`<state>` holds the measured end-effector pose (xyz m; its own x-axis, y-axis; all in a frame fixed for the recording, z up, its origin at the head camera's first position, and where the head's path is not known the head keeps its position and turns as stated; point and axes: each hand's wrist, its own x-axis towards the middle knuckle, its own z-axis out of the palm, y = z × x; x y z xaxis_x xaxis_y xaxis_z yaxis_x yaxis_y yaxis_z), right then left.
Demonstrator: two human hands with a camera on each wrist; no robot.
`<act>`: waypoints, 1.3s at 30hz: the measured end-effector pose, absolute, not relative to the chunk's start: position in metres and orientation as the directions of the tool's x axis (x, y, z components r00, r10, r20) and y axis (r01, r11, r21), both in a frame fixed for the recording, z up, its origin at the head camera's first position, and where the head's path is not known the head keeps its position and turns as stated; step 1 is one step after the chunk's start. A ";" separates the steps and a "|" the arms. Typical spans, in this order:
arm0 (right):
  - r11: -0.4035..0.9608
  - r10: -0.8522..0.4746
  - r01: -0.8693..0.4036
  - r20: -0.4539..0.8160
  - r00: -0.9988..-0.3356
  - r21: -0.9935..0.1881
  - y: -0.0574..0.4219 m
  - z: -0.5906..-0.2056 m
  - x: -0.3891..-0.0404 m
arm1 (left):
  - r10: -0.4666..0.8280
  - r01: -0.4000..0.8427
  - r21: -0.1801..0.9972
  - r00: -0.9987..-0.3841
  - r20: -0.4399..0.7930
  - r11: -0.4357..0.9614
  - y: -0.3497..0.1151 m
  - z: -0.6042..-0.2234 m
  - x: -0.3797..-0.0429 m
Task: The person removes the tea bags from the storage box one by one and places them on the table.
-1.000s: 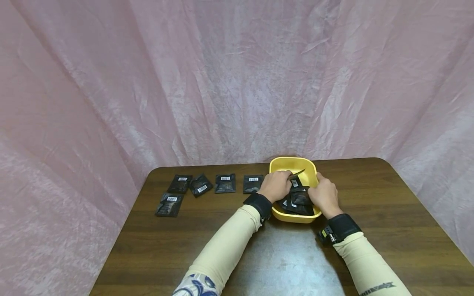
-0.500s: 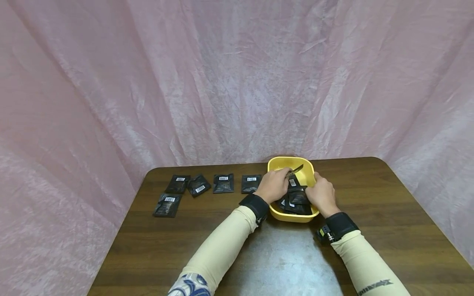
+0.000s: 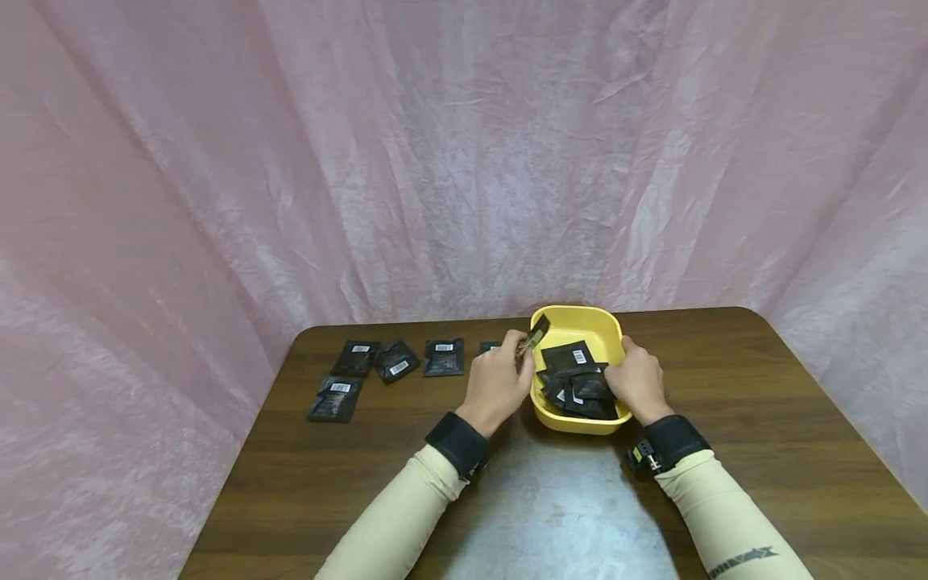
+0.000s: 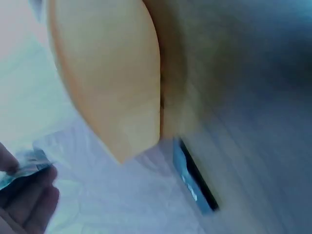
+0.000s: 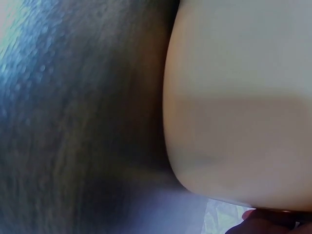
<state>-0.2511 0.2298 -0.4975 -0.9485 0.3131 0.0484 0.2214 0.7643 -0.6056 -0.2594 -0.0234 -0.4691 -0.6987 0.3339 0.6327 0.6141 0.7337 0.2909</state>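
Left hand [image 3: 496, 383] pinches dark packet [image 3: 537, 332] at yellow bin [image 3: 580, 428], right hand [image 3: 638, 380] grips bin's rim; likely transfer step, next needing clean release.

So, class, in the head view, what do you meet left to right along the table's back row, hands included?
First flat black packet, tilted flat black packet, straighter flat black packet, left hand, yellow rounded tub, right hand. Left out: the partly hidden packet, overlapped by the left hand.
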 end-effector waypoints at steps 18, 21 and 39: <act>0.761 0.317 0.228 0.041 -0.947 -0.607 0.229 -0.498 -0.255 | 0.184 0.370 0.202 -0.778 0.600 0.907 -0.159 -0.483 -0.209; 0.764 0.316 0.225 0.048 -0.948 -0.604 0.231 -0.498 -0.254 | 0.163 0.301 0.196 -0.842 0.515 0.933 -0.172 -0.486 -0.207; 0.764 0.305 0.205 0.063 -0.950 -0.612 0.228 -0.501 -0.253 | 0.181 0.181 -0.014 -0.977 0.114 0.983 -0.194 -0.492 -0.218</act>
